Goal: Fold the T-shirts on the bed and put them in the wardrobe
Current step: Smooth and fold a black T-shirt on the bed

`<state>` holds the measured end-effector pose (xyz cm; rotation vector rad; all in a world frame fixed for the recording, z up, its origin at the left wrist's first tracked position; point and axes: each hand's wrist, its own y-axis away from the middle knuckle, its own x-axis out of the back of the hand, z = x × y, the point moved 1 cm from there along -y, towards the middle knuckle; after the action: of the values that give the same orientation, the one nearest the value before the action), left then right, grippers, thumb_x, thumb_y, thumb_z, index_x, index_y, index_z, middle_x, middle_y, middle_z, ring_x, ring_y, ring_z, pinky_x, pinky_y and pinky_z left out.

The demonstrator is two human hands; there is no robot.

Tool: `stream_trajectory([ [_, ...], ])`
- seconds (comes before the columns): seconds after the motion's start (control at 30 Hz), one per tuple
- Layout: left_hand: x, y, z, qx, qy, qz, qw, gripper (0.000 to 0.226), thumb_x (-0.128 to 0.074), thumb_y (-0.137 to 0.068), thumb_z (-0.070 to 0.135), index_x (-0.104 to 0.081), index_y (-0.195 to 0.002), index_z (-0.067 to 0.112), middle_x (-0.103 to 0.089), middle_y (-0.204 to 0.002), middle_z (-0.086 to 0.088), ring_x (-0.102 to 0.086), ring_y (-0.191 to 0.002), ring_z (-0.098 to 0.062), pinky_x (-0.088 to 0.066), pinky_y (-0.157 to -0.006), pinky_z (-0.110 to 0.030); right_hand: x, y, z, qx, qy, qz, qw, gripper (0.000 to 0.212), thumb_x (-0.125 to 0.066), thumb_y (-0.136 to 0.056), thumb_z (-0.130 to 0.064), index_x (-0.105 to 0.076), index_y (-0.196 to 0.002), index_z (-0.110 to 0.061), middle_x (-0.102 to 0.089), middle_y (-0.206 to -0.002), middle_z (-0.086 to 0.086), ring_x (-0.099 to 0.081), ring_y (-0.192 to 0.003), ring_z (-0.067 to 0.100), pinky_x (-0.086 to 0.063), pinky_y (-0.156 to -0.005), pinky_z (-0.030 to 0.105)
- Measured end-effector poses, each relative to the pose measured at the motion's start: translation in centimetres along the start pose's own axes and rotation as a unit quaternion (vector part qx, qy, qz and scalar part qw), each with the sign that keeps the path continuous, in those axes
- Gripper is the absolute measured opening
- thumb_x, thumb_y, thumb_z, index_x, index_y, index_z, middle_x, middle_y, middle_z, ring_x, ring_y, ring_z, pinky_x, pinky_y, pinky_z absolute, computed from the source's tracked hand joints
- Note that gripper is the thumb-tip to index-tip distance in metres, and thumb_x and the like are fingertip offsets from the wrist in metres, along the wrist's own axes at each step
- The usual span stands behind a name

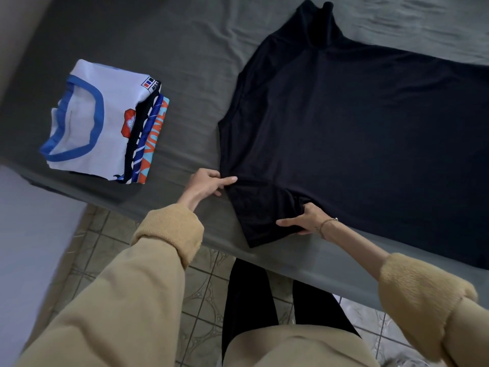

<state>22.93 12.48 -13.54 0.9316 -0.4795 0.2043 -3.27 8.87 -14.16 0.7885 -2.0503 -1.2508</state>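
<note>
At the bed's near edge, the right hand (304,221) pinches the near sleeve of a black T-shirt (357,144) spread flat on the grey bed (198,75); the left hand (209,182) pinches its shoulder. Light and limp, it looks best gripped at seams. Beyond, a folded stack (105,128) waits.

black T-shirt (357,144): matt smooth knit cloth | bed (190,70) sheet: grey matt cloth, lightly creased | folded stack (105,128): printed cloth, top white, blue trim | sleeves (169,229): tan fuzzy fleece | floor (201,295): patterned tile, slight sheen
</note>
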Motion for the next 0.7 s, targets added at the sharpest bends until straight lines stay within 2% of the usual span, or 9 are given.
stream_trajectory([
  [0.07,0.1,0.3,0.2,0.012,0.018,-0.066,0.998,0.022,-0.076,-0.078,0.034,-0.063,-0.072,0.017,-0.068,-0.075,0.007,-0.067,-0.066,-0.006,-0.048,-0.070,-0.022,-0.1,0.0,-0.1,0.005,-0.034,-0.017,0.999,0.070,-0.086,-0.063,-0.027,-0.052,-0.120,-0.007,-0.059,-0.120,0.005,-0.061,-0.103,0.017,-0.056,-0.059,0.021],
  [0.13,0.0,0.5,0.2,0.032,0.051,-0.114,0.992,0.015,-0.073,-0.082,0.023,-0.061,-0.080,0.015,-0.068,-0.081,0.004,-0.067,-0.060,-0.003,-0.047,-0.069,-0.021,-0.4,0.3,-0.3,-0.003,-0.076,-0.043,0.996,0.056,-0.080,-0.072,-0.011,-0.050,-0.119,-0.006,-0.057,-0.121,0.006,-0.059,-0.104,0.018,-0.056,-0.055,0.020],
  [0.23,-0.4,0.6,-0.4,0.041,0.061,-0.126,0.989,0.016,-0.070,-0.085,0.019,-0.057,-0.077,0.013,-0.068,-0.078,0.000,-0.066,-0.053,-0.002,-0.045,-0.063,-0.019,-0.6,0.3,-0.2,-0.024,-0.111,-0.081,0.990,0.048,-0.071,-0.078,-0.001,-0.047,-0.119,-0.004,-0.055,-0.124,0.010,-0.060,-0.104,0.023,-0.059,-0.063,0.027],
  [0.3,-0.3,0.6,-0.5,0.038,0.060,-0.117,0.991,0.016,-0.070,-0.084,0.019,-0.059,-0.075,0.012,-0.069,-0.069,0.001,-0.066,-0.051,-0.004,-0.045,-0.061,-0.019,-0.3,0.4,-0.2,-0.039,-0.111,-0.107,0.987,0.045,-0.066,-0.081,0.002,-0.043,-0.120,-0.002,-0.055,-0.122,0.016,-0.067,-0.092,0.028,-0.060,-0.066,0.033],
  [0.4,-0.1,0.7,-0.4,0.045,0.035,-0.124,0.991,0.016,-0.068,-0.086,0.021,-0.061,-0.077,0.011,-0.069,-0.057,0.004,-0.065,-0.049,-0.005,-0.047,-0.062,-0.019,0.1,0.7,-0.1,-0.058,-0.081,-0.129,0.987,0.029,-0.065,-0.085,-0.004,-0.043,-0.103,-0.006,-0.065,-0.096,0.011,-0.070,-0.065,0.023,-0.059,-0.071,0.033],
  [0.47,0.0,0.6,-0.3,0.046,0.011,-0.102,0.994,0.021,-0.068,-0.087,0.027,-0.063,-0.076,0.010,-0.068,-0.057,0.004,-0.064,-0.047,-0.006,-0.049,-0.061,-0.019,0.1,0.9,-0.1,-0.056,-0.049,-0.121,0.990,0.032,-0.071,-0.083,-0.016,-0.041,-0.093,-0.012,-0.067,-0.088,0.005,-0.070,-0.062,0.017,-0.058,-0.066,0.027],
  [0.53,0.1,0.1,-0.1,0.032,0.020,-0.032,0.999,0.032,-0.072,-0.082,0.038,-0.067,-0.071,0.009,-0.068,-0.060,0.001,-0.063,-0.046,-0.011,-0.053,-0.061,-0.022,-0.1,0.8,0.0,-0.038,-0.033,-0.107,0.993,0.036,-0.074,-0.080,-0.020,-0.041,-0.093,-0.015,-0.062,-0.102,0.003,-0.070,-0.061,0.013,-0.056,-0.054,0.020],
  [0.6,0.3,-0.4,0.0,0.001,0.024,0.034,0.999,0.037,-0.073,-0.076,0.050,-0.068,-0.071,0.013,-0.069,-0.065,0.003,-0.066,-0.054,-0.015,-0.054,-0.068,-0.026,-0.1,0.4,0.2,-0.032,-0.024,-0.099,0.994,0.037,-0.074,-0.080,-0.015,-0.041,-0.097,-0.013,-0.063,-0.105,0.004,-0.070,-0.062,0.011,-0.053,-0.049,0.016],
  [0.7,0.2,-0.8,0.1,-0.031,-0.020,0.065,0.997,0.030,-0.065,-0.084,0.046,-0.063,-0.066,0.022,-0.066,-0.065,0.008,-0.065,-0.056,-0.012,-0.051,-0.077,-0.030,0.0,0.3,-0.1,-0.047,0.027,-0.118,0.992,0.031,-0.074,-0.080,-0.016,-0.048,-0.096,-0.009,-0.070,-0.088,0.002,-0.070,-0.062,0.008,-0.049,-0.050,0.015],
])
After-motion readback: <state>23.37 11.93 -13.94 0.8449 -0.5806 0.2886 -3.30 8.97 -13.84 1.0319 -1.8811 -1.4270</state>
